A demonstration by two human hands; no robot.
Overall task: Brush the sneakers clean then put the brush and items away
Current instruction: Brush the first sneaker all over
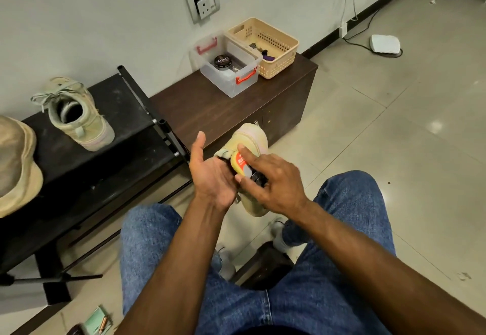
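Two sneakers are in play: one sneaker (247,150) is held up over the person's lap near the centre of the view, the other sneaker (79,116) stands alone on the black rack (110,161) out at about nine o'clock. The left hand (213,177) is spread wide, palm up, thumb raised, apparently propping the held shoe from its side, though the contact is hidden. The right hand (276,179) has its fingers curled over the brush (242,165), a yellow-backed one with a red label and dark bristles, pressing it against the shoe's upper. This reads as the brushing step, mid-task, with the second shoe not yet in hand. Next the brush likely needs working along the upper with the shoe turned to expose fresh areas. Storage waits at about twelve o'clock on the brown cabinet (210,106): a clear box (231,82) holding a polish tin (223,61), and just beside it a beige basket (278,64).
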